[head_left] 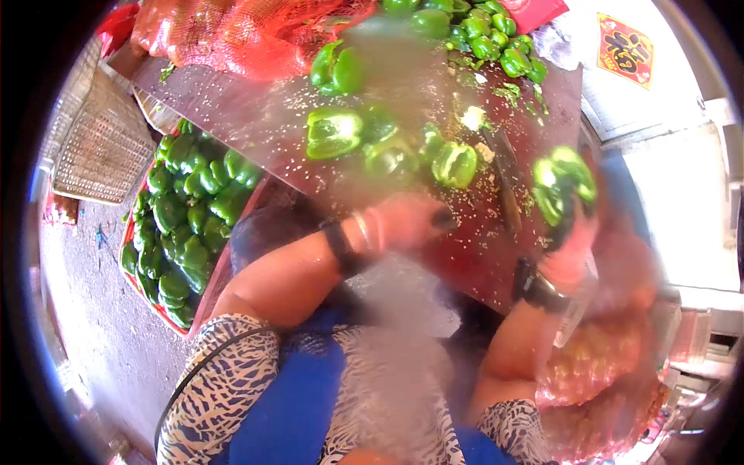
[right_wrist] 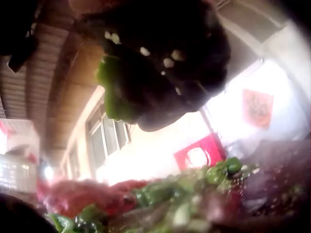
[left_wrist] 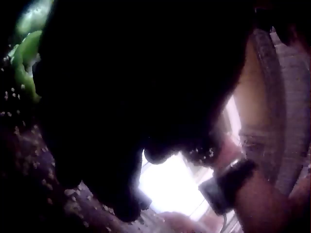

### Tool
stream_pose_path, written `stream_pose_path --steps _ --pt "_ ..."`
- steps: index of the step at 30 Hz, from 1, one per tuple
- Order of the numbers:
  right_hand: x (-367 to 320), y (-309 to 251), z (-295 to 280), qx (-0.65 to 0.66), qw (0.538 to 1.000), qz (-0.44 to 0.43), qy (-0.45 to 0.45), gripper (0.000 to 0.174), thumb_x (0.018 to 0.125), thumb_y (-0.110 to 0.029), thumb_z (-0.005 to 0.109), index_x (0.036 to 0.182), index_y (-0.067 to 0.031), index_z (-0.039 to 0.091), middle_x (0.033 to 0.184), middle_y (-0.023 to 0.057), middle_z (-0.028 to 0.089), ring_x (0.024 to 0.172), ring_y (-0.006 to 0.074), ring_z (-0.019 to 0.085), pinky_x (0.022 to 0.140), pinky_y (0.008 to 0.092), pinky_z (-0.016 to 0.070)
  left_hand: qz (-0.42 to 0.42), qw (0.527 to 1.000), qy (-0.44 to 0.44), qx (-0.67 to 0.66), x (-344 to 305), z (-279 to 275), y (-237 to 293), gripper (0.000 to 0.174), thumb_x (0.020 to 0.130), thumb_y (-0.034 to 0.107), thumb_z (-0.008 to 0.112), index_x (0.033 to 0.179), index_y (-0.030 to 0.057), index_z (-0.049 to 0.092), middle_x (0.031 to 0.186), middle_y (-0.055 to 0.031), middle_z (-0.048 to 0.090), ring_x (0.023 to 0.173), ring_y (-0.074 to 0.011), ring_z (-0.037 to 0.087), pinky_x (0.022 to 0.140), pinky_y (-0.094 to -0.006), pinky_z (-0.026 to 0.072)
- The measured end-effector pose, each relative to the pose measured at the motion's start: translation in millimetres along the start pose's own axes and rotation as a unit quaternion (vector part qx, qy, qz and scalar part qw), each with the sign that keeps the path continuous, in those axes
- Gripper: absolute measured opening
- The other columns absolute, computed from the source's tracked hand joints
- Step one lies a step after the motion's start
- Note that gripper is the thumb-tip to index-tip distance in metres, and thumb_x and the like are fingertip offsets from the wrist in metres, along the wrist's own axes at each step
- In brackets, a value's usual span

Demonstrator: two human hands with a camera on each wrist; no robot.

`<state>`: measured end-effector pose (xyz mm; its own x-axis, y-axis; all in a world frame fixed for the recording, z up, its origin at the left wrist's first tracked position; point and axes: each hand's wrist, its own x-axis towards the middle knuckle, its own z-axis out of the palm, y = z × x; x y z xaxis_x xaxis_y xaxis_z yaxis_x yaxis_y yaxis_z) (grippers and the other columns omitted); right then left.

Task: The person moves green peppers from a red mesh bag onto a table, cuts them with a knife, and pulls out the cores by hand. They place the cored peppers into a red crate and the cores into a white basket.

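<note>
My right hand holds cut green bell pepper over the right edge of the dark red table. In the right wrist view the holding hand is dark with pale seeds stuck on it, and green pepper shows beside it. My left hand is over the table's near edge, its fingers bent downward with nothing visible in them. Beyond it lie a halved pepper and another cut piece. A knife lies between the pieces and my right hand.
Several whole peppers sit at the back, beside red mesh sacks. A red-rimmed crate of peppers stands left, below the table. Farther left is a woven basket. Seeds and scraps litter the tabletop.
</note>
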<state>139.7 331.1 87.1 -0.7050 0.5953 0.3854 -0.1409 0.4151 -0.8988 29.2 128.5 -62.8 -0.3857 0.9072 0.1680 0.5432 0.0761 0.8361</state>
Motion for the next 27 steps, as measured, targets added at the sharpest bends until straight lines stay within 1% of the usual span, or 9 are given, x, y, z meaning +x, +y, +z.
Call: stream_pose_path --steps 5,8,9,12,13,15,18,21,27 --pt "9 13 73 -0.127 0.972 0.148 -0.130 0.035 0.082 -0.012 0.068 0.115 -0.0013 0.062 0.112 0.0124 0.061 0.094 0.0200 0.059 0.085 0.0313 0.0466 -0.111 0.981 -0.037 0.152 -2 -36 24 0.035 0.087 0.037 0.054 0.096 0.0053 0.065 0.094 -0.0163 0.066 0.092 -0.0327 0.063 0.082 -0.0415 0.0483" --pt "-4 48 87 -0.359 0.919 0.021 -0.164 0.047 0.077 -0.021 0.073 0.120 -0.0056 0.061 0.123 0.0191 0.053 0.117 0.0313 0.050 0.098 0.0396 0.0409 -0.111 0.958 -0.077 0.253 -12 -49 35 0.038 0.088 0.038 0.054 0.092 0.0020 0.066 0.095 -0.0145 0.067 0.093 -0.0292 0.064 0.082 -0.0400 0.0485" --pt "-2 86 85 -0.210 0.952 0.088 -0.204 0.048 0.077 -0.022 0.073 0.120 -0.0059 0.061 0.126 0.0207 0.050 0.121 0.0326 0.046 0.101 0.0406 0.0389 -0.133 0.953 -0.085 0.259 -14 -55 37 0.037 0.088 0.037 0.054 0.091 0.0025 0.067 0.095 -0.0141 0.066 0.093 -0.0288 0.064 0.082 -0.0401 0.0485" --pt "-12 93 106 -0.235 0.941 0.145 -0.196 0.043 0.078 -0.013 0.072 0.119 -0.0047 0.061 0.118 0.0191 0.059 0.106 0.0278 0.058 0.092 0.0364 0.0453 -0.165 0.937 -0.095 0.294 -20 -71 43 0.031 0.086 0.031 0.054 0.089 0.0044 0.069 0.096 -0.0126 0.065 0.096 -0.0278 0.062 0.082 -0.0398 0.0479" --pt "-14 103 115 -0.073 0.960 0.216 -0.160 0.039 0.079 -0.007 0.070 0.116 -0.0024 0.061 0.105 0.0132 0.065 0.092 0.0201 0.061 0.081 0.0319 0.0487 -0.153 0.932 -0.079 0.319 -21 -74 42 0.027 0.085 0.028 0.055 0.089 0.0052 0.069 0.097 -0.0120 0.065 0.096 -0.0275 0.061 0.083 -0.0392 0.0472" --pt "-14 70 138 -0.093 0.972 0.135 -0.167 0.036 0.079 -0.004 0.068 0.114 -0.0002 0.061 0.098 0.0088 0.066 0.086 0.0150 0.060 0.075 0.0290 0.0488 -0.151 0.929 -0.023 0.337 -13 -72 29 0.030 0.081 0.026 0.058 0.100 0.0036 0.063 0.105 -0.0155 0.060 0.102 -0.0307 0.057 0.087 -0.0405 0.0447" --pt "13 54 178 -0.020 0.986 0.114 -0.124 0.036 0.078 -0.004 0.070 0.112 -0.0018 0.062 0.096 0.0068 0.065 0.084 0.0148 0.059 0.074 0.0292 0.0483 -0.197 0.928 0.129 0.289 -1 -76 4 0.065 0.070 0.026 0.068 0.126 0.0009 0.047 0.126 -0.0259 0.047 0.115 -0.0404 0.047 0.099 -0.0448 0.0388" --pt "42 17 204 0.024 0.984 0.072 -0.163 0.039 0.078 -0.004 0.069 0.116 -0.0022 0.060 0.103 0.0079 0.065 0.090 0.0159 0.059 0.081 0.0292 0.0471 -0.290 0.892 0.229 0.262 -2 -99 9 0.074 0.077 0.024 0.062 0.136 -0.0069 0.032 0.139 -0.0269 0.034 0.127 -0.0429 0.035 0.108 -0.0454 0.0296" --pt "38 32 146 -0.026 0.994 0.026 -0.104 0.040 0.080 -0.007 0.069 0.119 -0.0030 0.059 0.109 0.0067 0.064 0.096 0.0164 0.059 0.087 0.0301 0.0460 -0.255 0.883 0.130 0.371 -6 -112 29 0.073 0.079 0.028 0.065 0.136 -0.0065 0.033 0.136 -0.0258 0.039 0.125 -0.0400 0.041 0.104 -0.0447 0.0348"
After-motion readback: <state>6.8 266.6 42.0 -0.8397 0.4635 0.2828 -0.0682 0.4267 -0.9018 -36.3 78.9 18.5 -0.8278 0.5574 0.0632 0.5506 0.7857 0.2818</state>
